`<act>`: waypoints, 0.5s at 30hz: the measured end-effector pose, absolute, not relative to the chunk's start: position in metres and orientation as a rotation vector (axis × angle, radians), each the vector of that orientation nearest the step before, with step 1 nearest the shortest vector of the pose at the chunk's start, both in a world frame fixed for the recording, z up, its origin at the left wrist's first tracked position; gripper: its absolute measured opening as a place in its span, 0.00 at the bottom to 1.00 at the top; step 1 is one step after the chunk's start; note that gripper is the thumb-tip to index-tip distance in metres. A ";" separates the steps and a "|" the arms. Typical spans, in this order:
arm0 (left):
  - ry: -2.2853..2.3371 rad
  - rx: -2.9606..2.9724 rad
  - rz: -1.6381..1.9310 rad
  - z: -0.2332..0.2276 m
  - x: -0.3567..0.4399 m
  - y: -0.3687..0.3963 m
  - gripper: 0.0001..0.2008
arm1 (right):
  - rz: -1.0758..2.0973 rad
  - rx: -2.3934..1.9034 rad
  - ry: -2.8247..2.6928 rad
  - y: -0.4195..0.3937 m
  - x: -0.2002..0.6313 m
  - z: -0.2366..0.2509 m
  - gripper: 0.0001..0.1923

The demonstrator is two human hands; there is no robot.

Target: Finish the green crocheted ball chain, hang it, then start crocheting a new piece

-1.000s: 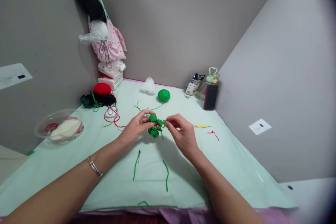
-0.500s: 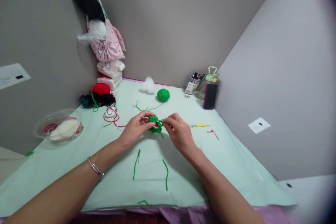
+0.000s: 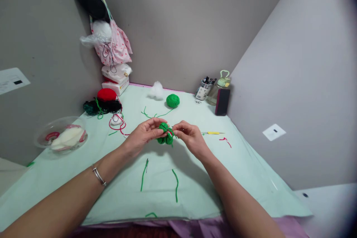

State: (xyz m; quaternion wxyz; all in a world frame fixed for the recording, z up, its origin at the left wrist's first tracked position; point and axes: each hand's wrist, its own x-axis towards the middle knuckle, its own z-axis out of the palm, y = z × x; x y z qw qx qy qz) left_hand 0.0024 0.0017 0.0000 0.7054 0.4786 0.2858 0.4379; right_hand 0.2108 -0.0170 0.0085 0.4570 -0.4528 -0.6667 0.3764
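Observation:
A small green crochet piece (image 3: 165,134) with a bit of red in it hangs between my two hands above the pale green table cover (image 3: 195,178). My left hand (image 3: 143,135) pinches its left side with thumb and fingers. My right hand (image 3: 189,137) pinches its right side, fingertips against the yarn. A green yarn strand runs back from the piece to a green yarn ball (image 3: 173,100) near the wall.
Cut green strands (image 3: 175,184) lie in front of me. A yellow-handled crochet hook (image 3: 213,133) and a red scrap (image 3: 225,140) lie to the right. A clear bowl (image 3: 63,137), red and black yarn (image 3: 104,101), white stuffing (image 3: 156,90), a jar, a bottle and a phone (image 3: 222,101) stand further out.
Both hands have kept hold of the crochet piece and turned it a little between the fingers. The right hand has shifted slightly toward the left hand.

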 end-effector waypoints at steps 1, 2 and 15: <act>0.635 1.066 0.977 0.001 0.003 0.001 0.16 | 0.939 -1.101 -1.632 -0.018 0.210 0.009 0.06; 0.638 1.076 0.981 0.001 0.003 0.000 0.16 | 0.939 -1.088 -1.623 -0.019 0.209 0.009 0.06; 0.725 1.182 1.070 -0.002 0.009 -0.006 0.16 | 0.913 -1.107 -1.479 -0.025 0.195 0.005 0.05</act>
